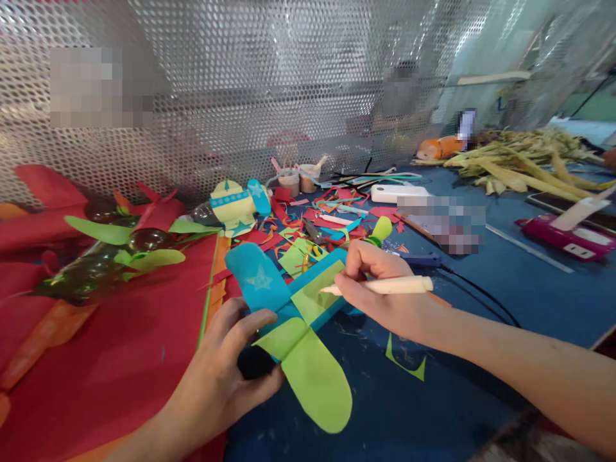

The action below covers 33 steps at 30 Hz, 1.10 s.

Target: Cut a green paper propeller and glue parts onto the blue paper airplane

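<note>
A toy plane [315,298] of blue and green paper lies across the middle, its broad green wing [317,382] toward me and its blue wing [257,277], drawn with a pale star, away from me. Around its near left end curls my left hand [231,359], fingers on top and thumb below, gripping it. In my right hand [385,295] is a white marker [402,285], pinched so that its tip rests at the green panel on the plane's body. The right fingers also lie over the body's far part. Whatever is under the plane is hidden.
Red sheets [120,385] and bottle planes [149,240] stand at left. Coloured paper scraps [289,234] lie behind the plane, near a yellow-and-blue piece [231,205]. A purple glue gun [568,234] and dry husks [520,160] lie right. A perforated metal panel [240,77] rises behind.
</note>
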Available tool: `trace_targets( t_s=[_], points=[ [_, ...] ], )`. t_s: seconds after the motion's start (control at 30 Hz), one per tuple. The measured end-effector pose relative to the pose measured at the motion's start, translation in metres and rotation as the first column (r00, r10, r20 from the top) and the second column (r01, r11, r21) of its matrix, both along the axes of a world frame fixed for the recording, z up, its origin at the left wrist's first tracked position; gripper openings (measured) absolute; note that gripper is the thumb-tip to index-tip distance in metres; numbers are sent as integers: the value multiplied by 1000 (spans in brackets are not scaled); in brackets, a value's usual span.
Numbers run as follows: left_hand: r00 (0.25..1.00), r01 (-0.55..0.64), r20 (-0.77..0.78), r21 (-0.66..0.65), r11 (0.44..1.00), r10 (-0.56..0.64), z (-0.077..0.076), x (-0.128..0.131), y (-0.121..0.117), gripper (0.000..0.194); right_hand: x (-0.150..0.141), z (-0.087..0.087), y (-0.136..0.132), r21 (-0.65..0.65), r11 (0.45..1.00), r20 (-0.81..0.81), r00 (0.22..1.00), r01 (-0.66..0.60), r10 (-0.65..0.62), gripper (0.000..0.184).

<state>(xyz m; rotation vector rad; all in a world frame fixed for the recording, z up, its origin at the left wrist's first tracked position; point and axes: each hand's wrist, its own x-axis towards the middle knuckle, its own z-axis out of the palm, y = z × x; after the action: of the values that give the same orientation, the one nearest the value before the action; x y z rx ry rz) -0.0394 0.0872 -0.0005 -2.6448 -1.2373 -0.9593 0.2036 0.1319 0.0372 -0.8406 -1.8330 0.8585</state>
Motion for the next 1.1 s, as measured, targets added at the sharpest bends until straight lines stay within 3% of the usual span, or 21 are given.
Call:
trace_targets(
  t_s=[0.97, 1.1],
  points=[
    [1000, 3, 25, -13, 1000, -3, -1, -1, 0, 39, -1, -1, 0, 19, 999, 62, 998, -34, 32, 27],
    [1000, 1, -2, -6, 1000, -1, -3, -2, 0, 40, -1, 0, -1, 11, 1000, 67, 998, 11, -11, 28]
  ],
)
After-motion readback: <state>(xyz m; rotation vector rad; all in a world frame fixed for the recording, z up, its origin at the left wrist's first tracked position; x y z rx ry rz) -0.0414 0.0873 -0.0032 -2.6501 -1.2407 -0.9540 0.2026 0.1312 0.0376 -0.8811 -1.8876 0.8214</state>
